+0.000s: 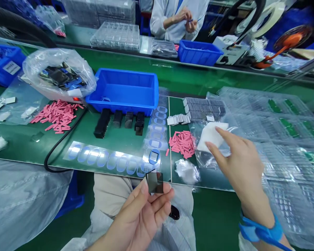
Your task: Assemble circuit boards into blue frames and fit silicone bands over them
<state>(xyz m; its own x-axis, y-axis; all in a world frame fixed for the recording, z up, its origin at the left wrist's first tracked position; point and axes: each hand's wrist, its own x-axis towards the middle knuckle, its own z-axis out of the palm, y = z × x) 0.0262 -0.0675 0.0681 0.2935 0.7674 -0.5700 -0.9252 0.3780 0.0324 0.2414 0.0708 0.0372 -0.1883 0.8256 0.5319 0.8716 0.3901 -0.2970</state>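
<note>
My left hand pinches a small dark rectangular panel between thumb and fingertips, just in front of the table edge above my lap. My right hand, with a blue wrist strap, reaches over the table with fingers stretched out; its fingertips touch a white cloth pad lying on clear plastic. A pile of pink strips lies just left of the pad. A crumpled clear wrapper sits near the table edge.
A blue bin stands at centre with dark blocks before it. Film sheets with blue-rimmed ovals, another pink pile, a bagged box, grey stacked parts and clear trays surround. A person works across the table.
</note>
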